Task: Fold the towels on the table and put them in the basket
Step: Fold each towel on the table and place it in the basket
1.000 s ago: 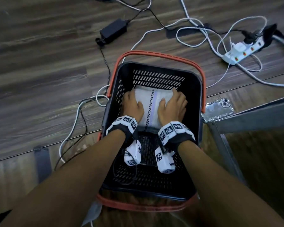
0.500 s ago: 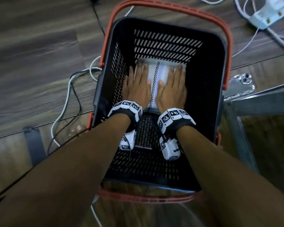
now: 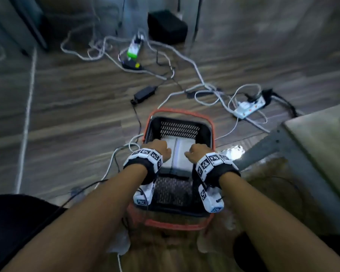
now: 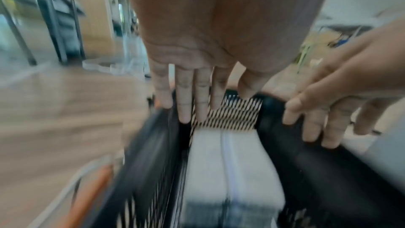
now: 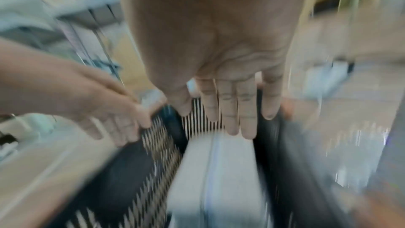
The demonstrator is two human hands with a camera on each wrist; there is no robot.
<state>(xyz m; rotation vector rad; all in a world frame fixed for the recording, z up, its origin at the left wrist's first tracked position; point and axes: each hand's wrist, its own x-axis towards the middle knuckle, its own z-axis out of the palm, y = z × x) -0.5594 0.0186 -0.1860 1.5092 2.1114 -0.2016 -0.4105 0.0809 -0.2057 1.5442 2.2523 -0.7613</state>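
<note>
A folded white towel (image 3: 182, 152) with a dark stripe down its middle lies flat in the far half of the black basket (image 3: 179, 129), which stands on the floor and has orange handles. Both hands hover above the basket, apart from the towel and holding nothing. My left hand (image 3: 162, 149) is over the towel's left edge and my right hand (image 3: 196, 154) over its right edge. The left wrist view shows the left fingers (image 4: 192, 96) hanging straight above the towel (image 4: 232, 166). The right wrist view shows the right fingers (image 5: 232, 110) the same way above the towel (image 5: 219, 171).
A table corner (image 3: 322, 154) with a metal leg (image 3: 263, 152) stands right of the basket. White and black cables, a power strip (image 3: 249, 107), a black adapter (image 3: 145, 93) and a black box (image 3: 167, 26) lie on the wooden floor beyond it.
Both hands have lifted off the towel, which they were pressing flat, and risen out of the basket. The head view has pulled up and back, showing more floor.
</note>
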